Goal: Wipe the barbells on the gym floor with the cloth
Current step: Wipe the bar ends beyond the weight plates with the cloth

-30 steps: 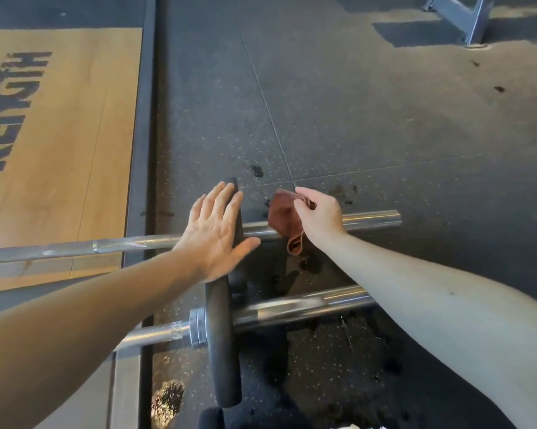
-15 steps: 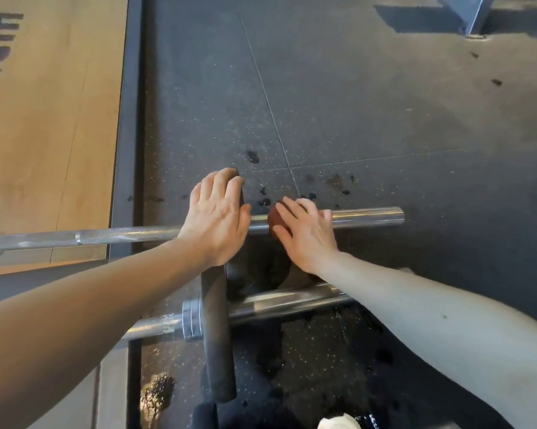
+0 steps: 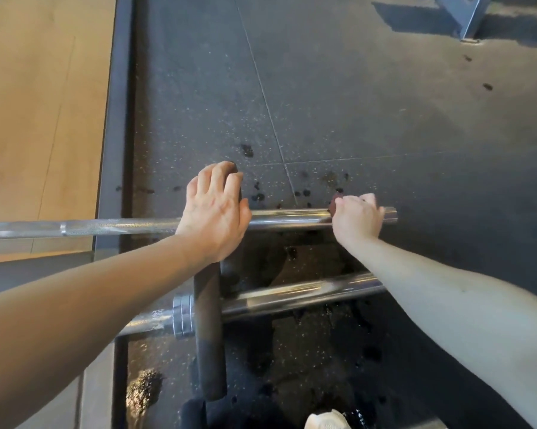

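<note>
— Holding the cloth [image 3: 334, 207] where?
— I see it pressed on the far barbell [image 3: 287, 218], near its end; my right grip [image 3: 358, 219] clenches both. My left grip [image 3: 214, 212] curls over the weight plate [image 3: 210, 335].

Wooden platform [image 3: 38, 119] left; perhaps a shoe [image 3: 326, 421] below.

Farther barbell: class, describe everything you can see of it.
The farther barbell stretches level across the dark speckled floor, left to right. Its thin grey shaft is knurled; its thicker sleeve is smooth, shiny chrome, ending at the right. The left hand covers it by the black plate, fingers curled over the rim. The right hand grips the sleeve's end through a reddish-brown cloth.
</note>
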